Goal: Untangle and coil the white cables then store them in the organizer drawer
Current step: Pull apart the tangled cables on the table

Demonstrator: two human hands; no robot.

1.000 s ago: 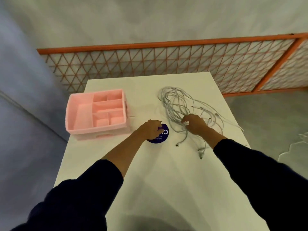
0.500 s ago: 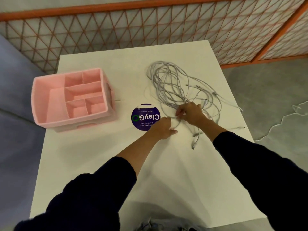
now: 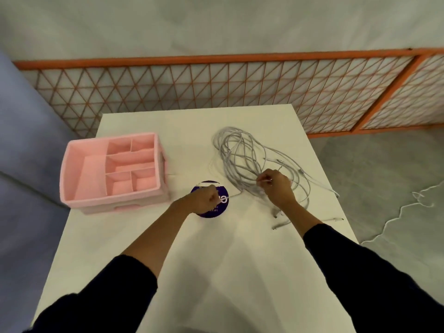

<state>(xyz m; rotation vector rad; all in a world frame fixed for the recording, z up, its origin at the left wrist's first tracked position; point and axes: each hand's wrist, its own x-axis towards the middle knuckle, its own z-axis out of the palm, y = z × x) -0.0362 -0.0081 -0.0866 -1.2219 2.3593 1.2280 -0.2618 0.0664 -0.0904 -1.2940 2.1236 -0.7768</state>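
A tangle of white cables (image 3: pixel 242 155) lies on the right half of the white table (image 3: pixel 197 260). My right hand (image 3: pixel 277 186) sits over the near side of the tangle and pinches a cable end between thumb and fingers. My left hand (image 3: pixel 206 198) is curled over the purple round sticker (image 3: pixel 219 209) and grips a cable strand that runs right toward the tangle. The pink organizer (image 3: pixel 113 169), with several open compartments and a drawer front facing me, stands at the table's left.
Loose cable plugs (image 3: pixel 276 227) lie near the table's right edge. An orange mesh fence (image 3: pixel 240 92) runs behind the table. Grey floor with a white cord (image 3: pixel 408 207) lies to the right, and a blue wall is at the left.
My left hand has pulled a cable strand leftward, from beside the tangle to over the purple sticker. My right hand stays on the tangle, now pinching a cable end. The camera tilted up.
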